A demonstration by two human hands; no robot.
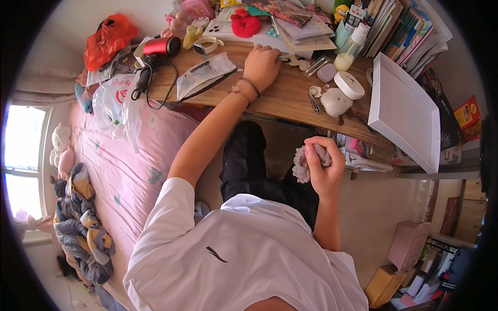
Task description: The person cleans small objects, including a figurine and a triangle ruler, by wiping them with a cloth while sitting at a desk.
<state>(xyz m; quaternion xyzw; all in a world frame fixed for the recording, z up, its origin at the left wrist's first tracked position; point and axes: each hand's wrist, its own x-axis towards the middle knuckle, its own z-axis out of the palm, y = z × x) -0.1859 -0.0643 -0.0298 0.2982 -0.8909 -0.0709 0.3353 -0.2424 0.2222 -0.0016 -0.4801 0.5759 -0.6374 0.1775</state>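
Step, judged: holding fuzzy grey cloth (301, 168) off the bench (290, 102) | right grip (329, 167): wrapped round cloth, near bench's front edge | left grip (261, 66): on bench, cannot tell if holding anything | next, judged: moving cloth benchward calls for clearing that edge

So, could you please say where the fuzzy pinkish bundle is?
In the head view, the bundle is right of centre, in the right hand, this side of the desk.
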